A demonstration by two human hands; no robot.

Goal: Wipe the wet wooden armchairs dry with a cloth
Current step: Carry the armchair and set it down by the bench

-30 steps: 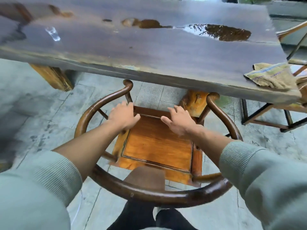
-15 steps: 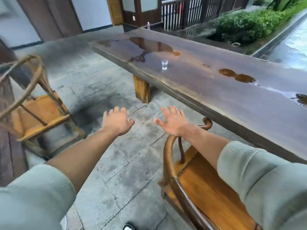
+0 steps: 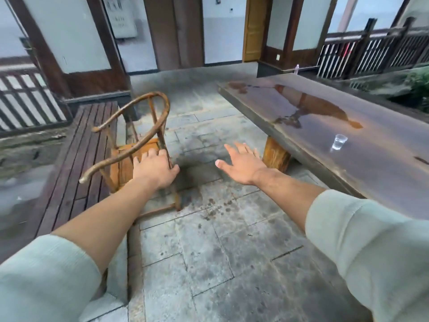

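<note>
A wooden armchair [image 3: 163, 105] with a curved rail and an orange seat stands on the stone floor at the left, beside a slatted bench. My left hand [image 3: 153, 170] reaches out over its near upright post, fingers spread; whether it touches the post I cannot tell. To the right of the chair, my right hand [image 3: 243, 165] hovers above the floor, fingers spread and holding nothing. No cloth is in view.
A long dark wooden table [image 3: 383, 159] with puddles runs along the right, and a small glass [image 3: 339, 141] stands on it. The slatted bench [image 3: 76, 173] sits behind the chair. Wet stone paving [image 3: 209, 252] lies between them, with railings behind.
My view swung left, away from the armchair tucked under the table. Both hands left that chair, and my left hand has reached the armchair by the bench.
</note>
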